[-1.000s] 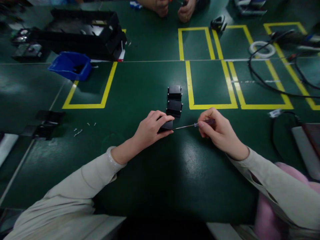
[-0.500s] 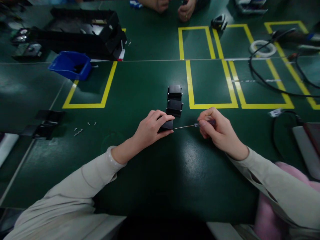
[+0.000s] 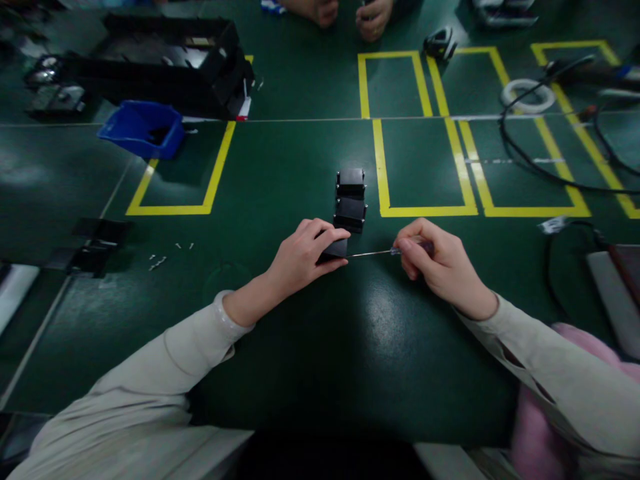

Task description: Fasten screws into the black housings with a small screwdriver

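Note:
My left hand [image 3: 305,253] grips a small black block-shaped part [image 3: 337,248] on the table, thumb on the near side and fingers over the top. A screwdriver [image 3: 370,253] lies almost level in my right hand [image 3: 430,260], its handle pinched between thumb and fingers. The tip of its shaft meets the right side of the black part low down; the exact contact is too small to make out. Just beyond my left fingers stand two similar black parts [image 3: 350,212] with small screws at their corners. Several loose screws [image 3: 158,263] are scattered left of my left hand.
A blue bin [image 3: 143,130] stands at the left before a large black tray [image 3: 160,67]. More black parts [image 3: 97,243] lie at far left. Cables [image 3: 525,157] and a white tape roll [image 3: 528,96] are at right. A co-worker's hands [image 3: 373,20] rest across the table.
My left hand stays on the black part. My right hand keeps the screwdriver at its side, with the handle turned or shifted very slightly. The whole view has moved a little.

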`<state>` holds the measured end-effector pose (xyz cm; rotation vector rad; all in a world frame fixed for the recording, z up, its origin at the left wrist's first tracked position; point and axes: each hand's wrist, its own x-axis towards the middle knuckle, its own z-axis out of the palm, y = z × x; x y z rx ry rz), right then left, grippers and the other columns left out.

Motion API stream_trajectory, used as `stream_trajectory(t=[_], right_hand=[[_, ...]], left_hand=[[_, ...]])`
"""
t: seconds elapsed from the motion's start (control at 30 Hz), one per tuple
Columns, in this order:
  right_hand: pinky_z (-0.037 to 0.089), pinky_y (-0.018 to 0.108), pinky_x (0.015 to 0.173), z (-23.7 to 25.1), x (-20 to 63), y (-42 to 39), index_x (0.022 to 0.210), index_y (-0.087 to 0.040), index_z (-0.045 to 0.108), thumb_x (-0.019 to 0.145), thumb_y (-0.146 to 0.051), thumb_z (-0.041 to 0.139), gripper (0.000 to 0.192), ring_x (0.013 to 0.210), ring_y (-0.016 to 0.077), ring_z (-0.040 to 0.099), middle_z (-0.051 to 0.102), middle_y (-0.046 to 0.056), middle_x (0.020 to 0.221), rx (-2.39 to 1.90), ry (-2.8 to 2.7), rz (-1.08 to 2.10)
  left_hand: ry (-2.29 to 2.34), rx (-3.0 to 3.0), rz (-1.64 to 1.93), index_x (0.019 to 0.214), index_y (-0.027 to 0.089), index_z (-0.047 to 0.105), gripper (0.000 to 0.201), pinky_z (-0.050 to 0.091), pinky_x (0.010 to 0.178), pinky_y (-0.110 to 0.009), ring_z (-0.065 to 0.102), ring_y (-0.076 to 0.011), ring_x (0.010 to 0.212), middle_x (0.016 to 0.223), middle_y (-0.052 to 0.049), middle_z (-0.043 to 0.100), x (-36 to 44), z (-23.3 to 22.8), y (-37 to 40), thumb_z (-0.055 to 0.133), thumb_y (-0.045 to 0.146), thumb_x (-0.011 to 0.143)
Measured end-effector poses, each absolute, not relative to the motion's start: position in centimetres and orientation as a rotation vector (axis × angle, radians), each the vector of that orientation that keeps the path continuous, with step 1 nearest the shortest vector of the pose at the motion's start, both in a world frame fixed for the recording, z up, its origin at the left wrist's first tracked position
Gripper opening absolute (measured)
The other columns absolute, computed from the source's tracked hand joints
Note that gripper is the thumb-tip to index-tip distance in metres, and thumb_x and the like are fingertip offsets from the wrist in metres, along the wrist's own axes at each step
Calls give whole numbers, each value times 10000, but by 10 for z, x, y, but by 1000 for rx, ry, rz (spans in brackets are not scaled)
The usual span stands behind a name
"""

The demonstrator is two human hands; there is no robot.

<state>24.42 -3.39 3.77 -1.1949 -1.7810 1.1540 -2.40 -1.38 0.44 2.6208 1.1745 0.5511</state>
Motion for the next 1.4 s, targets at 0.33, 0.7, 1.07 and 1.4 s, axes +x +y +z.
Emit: stream_trajectory(t=[0.33, 0.7, 1.07, 1.4], right_hand=[[347, 255, 476, 31, 245, -34, 930, -224, 482, 1009, -339, 549, 155, 459, 81, 456, 486, -79, 572, -1222, -1722, 1157], [478, 226, 510, 34, 241, -36, 876, -191, 572, 945, -305, 654, 157, 513, 84, 583, 621, -29, 627, -1196, -1708, 1086], [393, 197, 465, 33, 244, -32, 846, -186, 560, 983, -314, 586, 189, 445, 44, 506, 532, -67, 575, -1239, -1830, 957], [428, 208, 484, 33, 245, -32, 953, -191, 547, 981, -262, 571, 80, 503, 64, 533, 544, -51, 651, -1185, -1819, 1038]], left_hand=[[1175, 2617, 570, 1298, 206, 549, 409, 514, 876, -398, 558, -264, 1080, 1198, -100, 605, -23, 5, -13, 663, 384, 948], [1168, 2653, 556, 1299, 214, 540, 410, 509, 861, -394, 555, -261, 1068, 1168, -98, 608, -24, 4, -12, 644, 418, 958], [1169, 2643, 563, 1294, 210, 551, 406, 505, 873, -391, 555, -264, 1075, 1183, -97, 609, -23, 4, -13, 653, 406, 954], [1159, 2656, 567, 1291, 215, 545, 412, 510, 866, -393, 553, -262, 1070, 1176, -94, 606, -23, 4, -11, 671, 396, 944]])
